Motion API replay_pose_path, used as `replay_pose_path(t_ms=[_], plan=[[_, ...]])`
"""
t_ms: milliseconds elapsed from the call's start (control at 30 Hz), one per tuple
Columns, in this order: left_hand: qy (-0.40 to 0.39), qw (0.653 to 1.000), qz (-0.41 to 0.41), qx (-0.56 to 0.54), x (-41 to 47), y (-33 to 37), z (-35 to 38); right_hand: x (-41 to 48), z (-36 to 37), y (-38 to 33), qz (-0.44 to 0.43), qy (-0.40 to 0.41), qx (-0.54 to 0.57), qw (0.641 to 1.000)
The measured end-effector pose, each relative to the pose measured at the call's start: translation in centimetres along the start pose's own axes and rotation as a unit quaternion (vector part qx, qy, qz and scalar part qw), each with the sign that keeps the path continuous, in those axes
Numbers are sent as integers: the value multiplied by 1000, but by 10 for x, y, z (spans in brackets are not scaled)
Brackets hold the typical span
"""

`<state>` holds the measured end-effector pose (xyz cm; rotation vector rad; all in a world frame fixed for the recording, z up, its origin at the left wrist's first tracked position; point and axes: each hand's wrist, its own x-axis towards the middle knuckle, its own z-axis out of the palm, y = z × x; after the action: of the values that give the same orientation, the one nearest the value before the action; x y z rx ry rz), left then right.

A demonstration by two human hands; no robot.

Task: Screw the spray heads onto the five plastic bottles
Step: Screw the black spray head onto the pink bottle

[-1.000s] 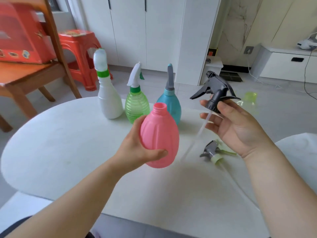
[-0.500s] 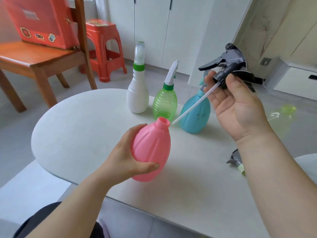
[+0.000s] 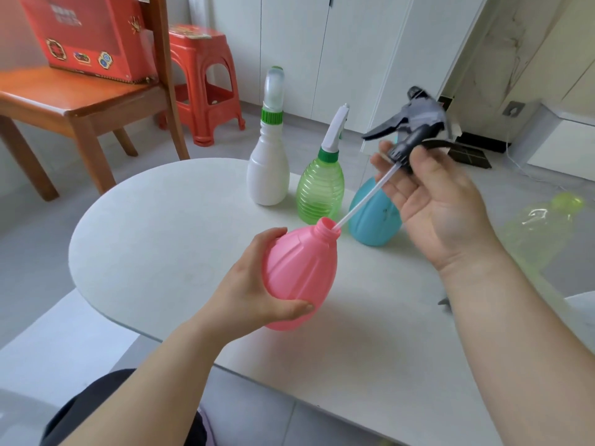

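My left hand grips a pink bottle with an uncapped neck, tilted above the white table. My right hand holds a black spray head by its collar; the tip of its clear dip tube sits at the pink bottle's mouth. Behind stand a white bottle and a green bottle, each with a spray head on. A blue bottle is partly hidden by my right hand. A pale yellow-green bottle lies blurred at the right.
A grey spray head peeks out on the table behind my right forearm. A wooden chair carrying a red box and a red plastic stool stand on the floor to the left, beyond the table.
The right hand brought the black spray head toward the pink bottle, and the dip tube's tip now reaches the bottle mouth. The view has shifted right and down.
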<state>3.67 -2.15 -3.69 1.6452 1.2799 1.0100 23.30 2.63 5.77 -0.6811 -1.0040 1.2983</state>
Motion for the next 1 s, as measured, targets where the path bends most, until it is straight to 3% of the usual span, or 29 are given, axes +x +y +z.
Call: replay_pose_path(t_ms=[267,700,833,1000], plan=[[-5,1000,0,-9,4,0,3,-18,-1,41,46,-60,-150,986],[-1,1000,5,-13,5,-4,2,-17,2,45,75,-169,-199,962],[15,1000,4,-26,3,-4,5,-15,11,45,57,-135,-273,951],[88,996,-2,-29,-2,-8,24,-23,34,65,-59,24,-361,930]])
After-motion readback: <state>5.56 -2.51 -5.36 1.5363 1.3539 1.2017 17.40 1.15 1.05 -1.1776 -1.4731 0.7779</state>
